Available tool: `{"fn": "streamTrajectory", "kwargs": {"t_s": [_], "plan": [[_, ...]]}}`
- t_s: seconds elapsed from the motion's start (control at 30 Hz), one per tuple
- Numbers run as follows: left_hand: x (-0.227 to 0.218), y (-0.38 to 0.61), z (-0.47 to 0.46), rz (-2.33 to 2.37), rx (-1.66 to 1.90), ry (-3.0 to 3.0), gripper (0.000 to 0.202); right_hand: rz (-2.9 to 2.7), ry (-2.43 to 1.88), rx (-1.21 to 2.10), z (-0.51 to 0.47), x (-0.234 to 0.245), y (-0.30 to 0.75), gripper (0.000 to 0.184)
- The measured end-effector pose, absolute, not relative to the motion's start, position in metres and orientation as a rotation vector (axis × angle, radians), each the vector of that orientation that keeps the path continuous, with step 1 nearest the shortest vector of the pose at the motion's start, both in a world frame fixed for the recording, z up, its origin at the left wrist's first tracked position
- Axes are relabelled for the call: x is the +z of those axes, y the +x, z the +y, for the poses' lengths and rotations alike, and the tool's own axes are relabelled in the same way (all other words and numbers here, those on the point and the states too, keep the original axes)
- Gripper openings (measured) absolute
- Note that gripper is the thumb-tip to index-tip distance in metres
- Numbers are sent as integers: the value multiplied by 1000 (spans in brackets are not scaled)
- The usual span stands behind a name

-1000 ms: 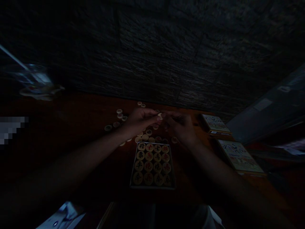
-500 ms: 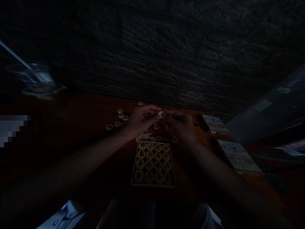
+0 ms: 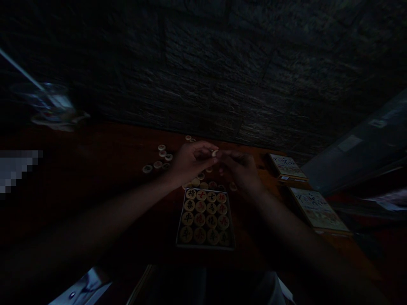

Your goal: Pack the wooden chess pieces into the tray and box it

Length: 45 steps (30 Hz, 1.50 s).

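Note:
The scene is very dark. My left hand (image 3: 190, 163) and my right hand (image 3: 240, 169) meet above a reddish wooden table (image 3: 104, 169). Both pinch one small pale round game piece (image 3: 215, 153) between their fingertips. Below the hands lies a shallow square box (image 3: 178, 231) filled with several round wooden pieces marked in black and red characters. More loose pieces (image 3: 159, 163) are scattered on the table under and to the left of my hands.
A dark stone wall (image 3: 222, 76) rises behind the table. Two flat printed boxes (image 3: 318, 209) lie at the right. A glass with a straw (image 3: 47, 103) stands on a saucer at far left. Pale cloth (image 3: 85, 288) shows at the bottom.
My hands have stayed together over the loose pieces, still working the same pale piece between the fingertips. The view has shifted slightly.

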State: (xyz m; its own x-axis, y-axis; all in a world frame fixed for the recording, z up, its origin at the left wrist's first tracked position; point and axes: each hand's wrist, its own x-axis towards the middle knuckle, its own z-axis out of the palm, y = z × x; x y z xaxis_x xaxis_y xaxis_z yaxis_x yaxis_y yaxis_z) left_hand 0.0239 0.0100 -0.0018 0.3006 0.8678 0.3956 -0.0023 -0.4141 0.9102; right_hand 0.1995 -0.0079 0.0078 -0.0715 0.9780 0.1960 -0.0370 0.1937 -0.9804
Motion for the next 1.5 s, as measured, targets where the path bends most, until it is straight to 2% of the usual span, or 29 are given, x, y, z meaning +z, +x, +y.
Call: {"fn": "streamTrajectory", "kwargs": {"t_s": [0.3,0.47,0.57,0.8,0.97,1.23,1.4,1.5], "plan": [[0,24,10,822,1224,1448,24,-1535,-1054,797,-8,2,204,38],[-2,26,11,673,1143,1239,28,-1760,-1049,252,-11,1,213,18],[-3,26,12,613,1074,1240,30,-1858,-968,42,-13,7,218,14],[0,23,14,563,1075,1136,17,-1968,-975,82,-13,12,220,23],[-2,24,13,555,1068,1142,16,-2002,-950,99,-12,11,221,24],[3,23,10,818,1109,1458,22,-2112,-982,182,-15,15,221,33],[3,20,7,905,1150,1788,46,-2279,-892,155,-21,22,216,31],[3,18,5,852,1120,1856,48,-2367,-960,71,-25,30,216,32]]}}
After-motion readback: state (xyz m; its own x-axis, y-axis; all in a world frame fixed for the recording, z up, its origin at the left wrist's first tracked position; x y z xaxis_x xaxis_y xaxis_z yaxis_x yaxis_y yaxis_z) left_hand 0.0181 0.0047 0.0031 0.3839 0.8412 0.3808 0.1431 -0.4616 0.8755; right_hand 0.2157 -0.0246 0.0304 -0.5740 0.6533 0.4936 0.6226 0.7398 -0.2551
